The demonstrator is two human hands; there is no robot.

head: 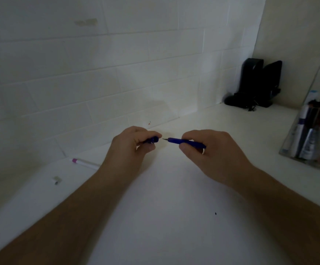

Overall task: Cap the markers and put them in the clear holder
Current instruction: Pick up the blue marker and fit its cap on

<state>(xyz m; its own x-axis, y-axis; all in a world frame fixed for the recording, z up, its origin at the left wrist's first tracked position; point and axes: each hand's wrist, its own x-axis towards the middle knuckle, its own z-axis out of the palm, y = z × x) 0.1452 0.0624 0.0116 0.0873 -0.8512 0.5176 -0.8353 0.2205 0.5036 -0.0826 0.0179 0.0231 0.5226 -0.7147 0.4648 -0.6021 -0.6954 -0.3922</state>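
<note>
My right hand (210, 150) grips a dark blue marker (184, 141) with its bare fine tip pointing left. My left hand (130, 148) pinches the matching blue cap (153, 140), its opening facing the tip with a small gap between them. Both are held above the white table near the wall. A white marker with a purple end (84, 163) lies on the table to the left. A small whitish cap (56, 180) lies further left. The clear holder (308, 134) stands at the right edge with several markers upright in it.
A black stand-like object (256, 85) with cables sits in the back right corner. A white tiled wall (98, 73) runs along the far side of the white table (165, 207). A tiny dark speck (215, 213) lies on the table in front.
</note>
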